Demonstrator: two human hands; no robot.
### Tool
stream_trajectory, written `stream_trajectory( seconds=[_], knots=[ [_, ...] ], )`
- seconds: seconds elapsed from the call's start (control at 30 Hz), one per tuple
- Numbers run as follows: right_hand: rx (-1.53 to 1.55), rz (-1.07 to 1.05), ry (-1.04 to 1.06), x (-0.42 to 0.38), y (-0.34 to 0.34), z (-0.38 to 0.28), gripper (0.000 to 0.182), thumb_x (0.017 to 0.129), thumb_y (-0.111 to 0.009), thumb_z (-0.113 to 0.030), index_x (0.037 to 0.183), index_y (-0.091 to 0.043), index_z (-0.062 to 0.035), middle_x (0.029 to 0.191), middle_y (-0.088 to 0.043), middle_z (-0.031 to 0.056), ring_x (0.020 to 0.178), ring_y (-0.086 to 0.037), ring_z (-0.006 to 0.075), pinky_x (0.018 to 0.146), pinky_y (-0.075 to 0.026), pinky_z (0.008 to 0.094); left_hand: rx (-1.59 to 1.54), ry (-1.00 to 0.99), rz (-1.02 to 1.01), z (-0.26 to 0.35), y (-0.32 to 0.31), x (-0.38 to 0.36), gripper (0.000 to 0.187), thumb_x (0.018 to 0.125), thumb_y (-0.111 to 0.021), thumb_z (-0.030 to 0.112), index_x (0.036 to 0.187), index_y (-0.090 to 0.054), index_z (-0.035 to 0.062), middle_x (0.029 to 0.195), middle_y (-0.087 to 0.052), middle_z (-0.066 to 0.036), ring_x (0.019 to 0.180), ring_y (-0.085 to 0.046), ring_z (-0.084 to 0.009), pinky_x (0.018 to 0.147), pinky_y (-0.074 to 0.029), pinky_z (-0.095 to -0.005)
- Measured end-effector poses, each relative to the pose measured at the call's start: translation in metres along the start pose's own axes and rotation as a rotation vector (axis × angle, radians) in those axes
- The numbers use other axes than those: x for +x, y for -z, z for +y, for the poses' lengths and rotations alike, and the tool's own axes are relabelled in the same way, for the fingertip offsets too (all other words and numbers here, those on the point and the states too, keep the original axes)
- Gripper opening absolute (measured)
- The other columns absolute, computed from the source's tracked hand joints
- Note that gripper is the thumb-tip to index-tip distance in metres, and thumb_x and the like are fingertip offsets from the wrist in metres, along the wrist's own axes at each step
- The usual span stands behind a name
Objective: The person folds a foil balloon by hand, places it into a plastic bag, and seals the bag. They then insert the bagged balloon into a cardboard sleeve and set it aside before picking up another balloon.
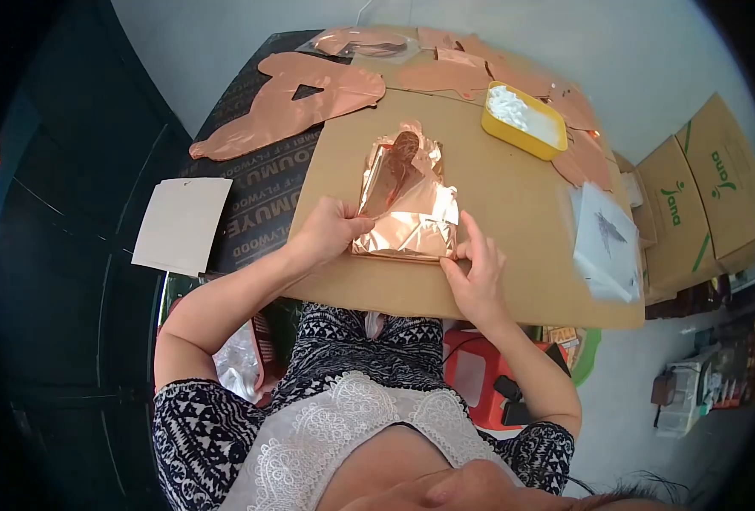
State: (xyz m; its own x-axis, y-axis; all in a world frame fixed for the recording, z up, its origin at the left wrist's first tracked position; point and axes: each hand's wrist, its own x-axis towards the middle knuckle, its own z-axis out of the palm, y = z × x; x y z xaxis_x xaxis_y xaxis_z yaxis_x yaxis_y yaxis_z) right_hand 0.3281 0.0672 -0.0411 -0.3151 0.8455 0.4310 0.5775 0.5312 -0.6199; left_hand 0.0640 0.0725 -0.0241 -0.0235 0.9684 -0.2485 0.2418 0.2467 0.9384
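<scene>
A shiny copper-coloured foil piece lies on a brown cardboard sheet, wrapped around a flat rectangular form. Its upper part is crumpled, with a dark reddish-brown patterned area near the top. My left hand pinches the foil's left edge between thumb and fingers. At the lower right corner, my right hand touches the foil with its thumb and index finger apart, the other fingers slightly curled.
Copper-coloured cut sheets lie at the back left, others along the back. A yellow container holds white material. Plastic-covered paper is at right, a white board at left, and cardboard boxes stand far right.
</scene>
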Motion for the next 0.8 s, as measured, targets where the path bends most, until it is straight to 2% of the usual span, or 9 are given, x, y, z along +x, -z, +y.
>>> stream_trajectory(
  seconds=[0.13,0.23,0.33,0.43,0.53,0.63,0.73,0.8],
  knots=[
    [0.052,-0.021,-0.051,0.001,0.001,0.0,0.07,0.079,-0.072,-0.006,0.143,-0.043,-0.0039,0.083,-0.057,0.0004,0.09,-0.053,0.0189,0.094,-0.034,0.0395,-0.214,0.067,-0.011,-0.005,-0.001,0.005,0.013,0.089,-0.066,0.006,0.085,-0.07,-0.0053,0.069,-0.066,-0.008,0.057,-0.06,-0.0137,0.049,-0.047,-0.0289],
    [0.072,-0.041,-0.095,0.003,0.001,-0.001,0.07,0.08,-0.071,-0.006,0.143,-0.042,-0.004,0.082,-0.056,0.0002,0.089,-0.053,0.0191,0.094,-0.034,0.0396,-0.205,0.12,-0.099,-0.007,0.005,0.01,0.013,0.093,-0.059,0.003,0.096,-0.066,-0.0083,0.085,-0.07,-0.013,0.068,-0.068,-0.0182,0.06,-0.056,-0.0311],
    [0.034,-0.069,-0.132,0.005,0.001,-0.002,0.071,0.081,-0.07,-0.006,0.145,-0.04,-0.0041,0.081,-0.055,0.0,0.088,-0.053,0.0194,0.095,-0.033,0.0399,-0.195,0.127,-0.1,-0.006,0.004,0.013,0.014,0.092,-0.061,0.005,0.095,-0.066,-0.0074,0.079,-0.069,-0.012,0.066,-0.068,-0.0179,0.057,-0.054,-0.03],
    [-0.053,-0.076,-0.114,0.005,0.0,-0.003,0.071,0.082,-0.069,-0.007,0.146,-0.038,-0.0035,0.081,-0.055,0.0002,0.088,-0.053,0.0197,0.095,-0.033,0.0405,0.047,0.174,-0.083,0.024,0.004,0.002,0.017,0.091,-0.065,0.009,0.098,-0.065,-0.0065,0.072,-0.068,-0.011,0.063,-0.067,-0.0165,0.052,-0.051,-0.0282],
    [-0.091,-0.097,-0.116,0.007,0.001,-0.006,0.072,0.082,-0.069,-0.009,0.146,-0.036,-0.0014,0.081,-0.056,0.001,0.089,-0.053,0.0201,0.095,-0.033,0.0414,0.094,0.138,-0.039,0.02,0.004,0.007,0.02,0.088,-0.068,0.013,0.095,-0.064,-0.0054,0.06,-0.064,-0.011,0.054,-0.064,-0.0213,0.049,-0.048,-0.0334],
    [-0.106,-0.141,-0.156,0.012,0.003,-0.012,0.074,0.082,-0.069,-0.012,0.145,-0.034,0.0014,0.084,-0.059,0.0031,0.091,-0.054,0.0216,0.095,-0.033,0.0427,0.573,-0.246,0.241,0.02,0.002,-0.003,0.028,0.087,-0.067,0.013,0.105,-0.059,-0.0069,0.083,-0.069,-0.02,0.07,-0.068,-0.0282,0.057,-0.051,-0.0399],
    [-0.137,-0.169,-0.172,0.015,0.004,-0.014,0.076,0.081,-0.069,-0.014,0.145,-0.033,0.0032,0.088,-0.061,0.0073,0.094,-0.054,0.0245,0.095,-0.033,0.0439,0.851,-0.521,0.276,0.03,-0.009,-0.019,0.048,0.088,-0.065,0.016,0.125,-0.048,-0.0094,0.124,-0.056,-0.031,0.11,-0.061,-0.0382,0.088,-0.05,-0.0474],
    [-0.156,-0.178,-0.168,0.016,0.004,-0.015,0.076,0.081,-0.069,-0.014,0.145,-0.032,0.0037,0.09,-0.062,0.0105,0.095,-0.055,0.0265,0.095,-0.033,0.0443,1.011,-0.737,0.206,0.027,-0.018,-0.015,0.062,0.089,-0.063,0.021,0.136,-0.037,-0.0088,0.142,-0.036,-0.031,0.13,-0.041,-0.0407,0.104,-0.037,-0.0493]
  ],
)
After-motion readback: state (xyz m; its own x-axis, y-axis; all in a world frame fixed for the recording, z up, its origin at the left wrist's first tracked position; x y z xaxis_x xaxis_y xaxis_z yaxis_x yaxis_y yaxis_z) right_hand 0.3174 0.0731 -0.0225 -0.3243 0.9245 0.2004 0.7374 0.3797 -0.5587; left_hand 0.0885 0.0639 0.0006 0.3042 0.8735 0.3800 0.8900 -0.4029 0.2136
